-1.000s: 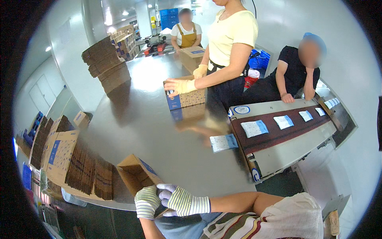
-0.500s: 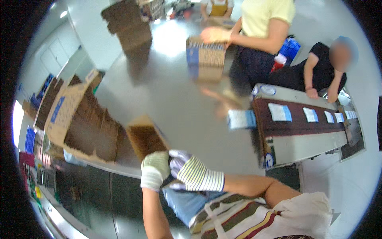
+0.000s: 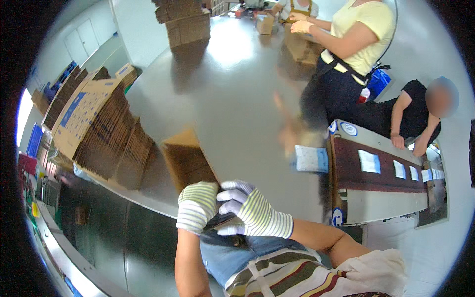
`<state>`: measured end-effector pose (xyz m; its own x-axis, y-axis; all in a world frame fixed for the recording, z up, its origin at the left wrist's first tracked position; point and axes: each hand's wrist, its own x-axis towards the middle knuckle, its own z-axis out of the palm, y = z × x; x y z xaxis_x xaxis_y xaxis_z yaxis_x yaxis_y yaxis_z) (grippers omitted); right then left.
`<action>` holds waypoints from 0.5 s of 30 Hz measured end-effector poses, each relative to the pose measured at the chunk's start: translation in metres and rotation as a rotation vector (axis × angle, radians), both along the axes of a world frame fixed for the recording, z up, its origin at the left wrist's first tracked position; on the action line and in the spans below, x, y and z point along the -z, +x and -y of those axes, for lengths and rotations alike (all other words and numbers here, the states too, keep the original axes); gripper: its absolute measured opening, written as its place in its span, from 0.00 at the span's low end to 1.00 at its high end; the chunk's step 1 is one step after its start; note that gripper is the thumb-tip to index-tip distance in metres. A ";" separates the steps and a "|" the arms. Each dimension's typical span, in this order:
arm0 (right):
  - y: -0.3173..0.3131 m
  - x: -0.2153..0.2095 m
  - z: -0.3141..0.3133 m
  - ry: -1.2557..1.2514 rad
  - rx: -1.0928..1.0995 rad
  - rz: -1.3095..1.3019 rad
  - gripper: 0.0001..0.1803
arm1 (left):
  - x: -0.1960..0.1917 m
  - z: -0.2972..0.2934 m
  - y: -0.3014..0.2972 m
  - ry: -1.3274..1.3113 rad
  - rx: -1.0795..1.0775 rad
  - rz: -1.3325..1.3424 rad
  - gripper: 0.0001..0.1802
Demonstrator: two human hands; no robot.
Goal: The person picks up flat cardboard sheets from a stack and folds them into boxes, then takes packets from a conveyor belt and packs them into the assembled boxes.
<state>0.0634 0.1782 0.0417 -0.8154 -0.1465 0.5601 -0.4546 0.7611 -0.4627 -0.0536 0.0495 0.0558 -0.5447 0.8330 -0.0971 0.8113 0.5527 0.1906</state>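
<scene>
An open carton sits at the near edge of a shiny grey table, its brown inside showing, between piled flat cartons on the left and a dark red conveyor belt on the right. From my remote post, I see the left hand clamped, by its look, on the carton's near edge; the right hand curls its fingers just beside it, and I cannot tell whether they pinch cardboard. My judgement: the left is best kept steadying the carton while the right presses evenly at the near end, so the walls stay square. I count one carton at the gloves, two far boxes, three co-workers, one blue-and-white packet off the belt's left end and four clear ones on it; the tiny row beyond and the flat cartons defy counting.
</scene>
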 end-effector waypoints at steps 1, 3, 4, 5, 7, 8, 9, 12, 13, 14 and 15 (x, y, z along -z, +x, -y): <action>0.003 -0.008 -0.007 -0.071 0.007 -0.009 0.23 | -0.003 -0.002 0.000 -0.011 -0.010 0.010 0.11; 0.014 -0.022 -0.027 -0.101 0.054 -0.037 0.23 | -0.003 -0.004 -0.001 -0.002 -0.009 0.010 0.15; 0.017 -0.023 -0.038 -0.054 0.073 -0.049 0.21 | -0.009 -0.007 0.002 -0.072 -0.049 0.041 0.13; 0.020 -0.027 -0.052 -0.007 0.108 -0.005 0.20 | -0.010 -0.009 0.002 -0.063 -0.061 0.036 0.14; 0.029 -0.025 -0.084 0.102 0.200 0.072 0.20 | -0.008 -0.010 0.003 -0.062 -0.075 0.037 0.15; 0.032 -0.019 -0.103 0.171 0.245 0.094 0.20 | -0.007 -0.008 0.003 -0.061 -0.087 0.034 0.15; 0.036 -0.015 -0.124 0.240 0.279 0.052 0.19 | -0.008 -0.006 0.003 -0.053 -0.100 0.031 0.15; 0.064 -0.019 -0.192 0.170 0.451 0.404 0.13 | -0.004 -0.004 0.004 -0.087 -0.069 -0.030 0.16; 0.083 -0.003 -0.232 0.574 0.523 0.220 0.13 | -0.001 -0.004 0.005 -0.035 -0.061 -0.053 0.16; 0.096 -0.016 -0.246 0.092 0.466 0.353 0.12 | 0.007 -0.007 0.004 0.008 -0.047 -0.071 0.16; 0.101 -0.019 -0.256 0.083 0.568 0.362 0.13 | 0.004 0.006 0.006 0.007 -0.041 -0.088 0.15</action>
<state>0.1641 0.4339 0.0609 -0.9125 0.3296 0.2423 0.1994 0.8755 -0.4401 -0.0475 0.0432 0.0514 -0.5846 0.8102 -0.0413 0.8017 0.5848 0.1235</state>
